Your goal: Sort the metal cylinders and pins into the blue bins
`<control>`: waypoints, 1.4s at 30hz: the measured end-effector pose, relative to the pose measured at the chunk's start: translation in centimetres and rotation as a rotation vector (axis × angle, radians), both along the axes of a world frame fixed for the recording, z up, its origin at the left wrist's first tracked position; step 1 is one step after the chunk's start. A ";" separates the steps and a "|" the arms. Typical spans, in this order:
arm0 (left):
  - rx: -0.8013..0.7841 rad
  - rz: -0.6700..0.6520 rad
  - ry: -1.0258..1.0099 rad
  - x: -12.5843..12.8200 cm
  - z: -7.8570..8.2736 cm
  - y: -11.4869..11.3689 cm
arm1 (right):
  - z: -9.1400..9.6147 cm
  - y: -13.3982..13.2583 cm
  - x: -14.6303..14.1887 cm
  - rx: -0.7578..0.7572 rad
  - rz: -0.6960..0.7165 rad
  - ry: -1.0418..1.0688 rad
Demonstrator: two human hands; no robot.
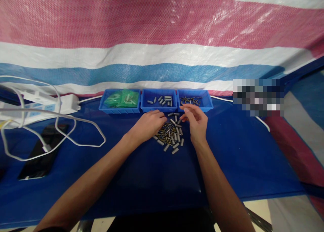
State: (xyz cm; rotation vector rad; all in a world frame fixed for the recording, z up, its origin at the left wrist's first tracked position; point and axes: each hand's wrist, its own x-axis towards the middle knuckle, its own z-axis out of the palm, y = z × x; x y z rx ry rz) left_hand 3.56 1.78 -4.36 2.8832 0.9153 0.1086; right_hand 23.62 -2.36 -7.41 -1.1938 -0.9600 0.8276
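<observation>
Head view, middle bin [158, 109]: grey cylinders [168, 98] lie inside; that portion looks done.
Right bin [209, 105]: thin metal pins [191, 100] lie inside, seemingly done too.
Left bin [120, 110]: holds green plastic [112, 100] with a few pale pieces on it.
Loose pile [167, 134]: pins and cylinders lie mixed on the blue table [152, 184], between your hands; this much appears left, so you seem only partway.
Your left hand [151, 124]: fingers curled at the pile's left edge; I cannot tell whether they pinch anything.
Your right hand [197, 122]: fingers bent loosely near the right bin's front; grip unclear.
</observation>
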 end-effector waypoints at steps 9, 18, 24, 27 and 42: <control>0.062 0.009 0.061 -0.2 -0.1 -0.1 | 0.0 0.1 0.0 -0.019 0.020 -0.006; 0.021 0.009 0.044 -0.6 0.1 0.0 | -0.1 0.0 -0.2 -0.033 0.040 -0.011; -0.059 0.065 -0.048 -0.5 0.8 -0.1 | -0.2 0.0 -0.1 -0.040 0.046 -0.019; -0.061 0.048 -0.096 -0.2 0.6 -0.2 | -0.2 0.1 -0.1 -0.038 0.050 -0.016; -0.161 0.048 -0.194 0.2 -1.2 -0.1 | -0.1 -0.1 -0.1 -0.050 0.061 -0.013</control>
